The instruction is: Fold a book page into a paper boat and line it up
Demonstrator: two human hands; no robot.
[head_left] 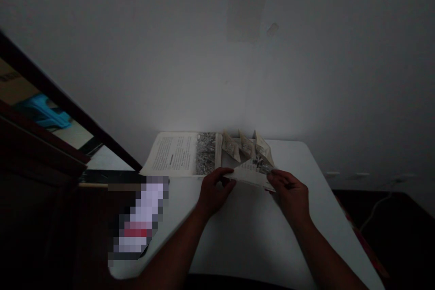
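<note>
Between my two hands is a partly folded sheet of printed paper [249, 176], with a pointed top and a straight lower edge. My left hand [215, 190] pinches its left end, thumb below and fingers above. At the opposite end, my right hand [290, 190] grips the paper between thumb and fingers. Just behind it, three folded paper shapes [231, 147] stand in a row on the white table [292, 154], points up. An open book [173, 154] with printed text and a dark picture lies to their left.
A blurred-out, phone-like object [139, 222] lies at the table's left edge. The grey wall [190, 63] rises right behind the table. On the left stands a dark-framed mirror [78, 90], reflecting a blue item. A white cable [377, 210] hangs at the right.
</note>
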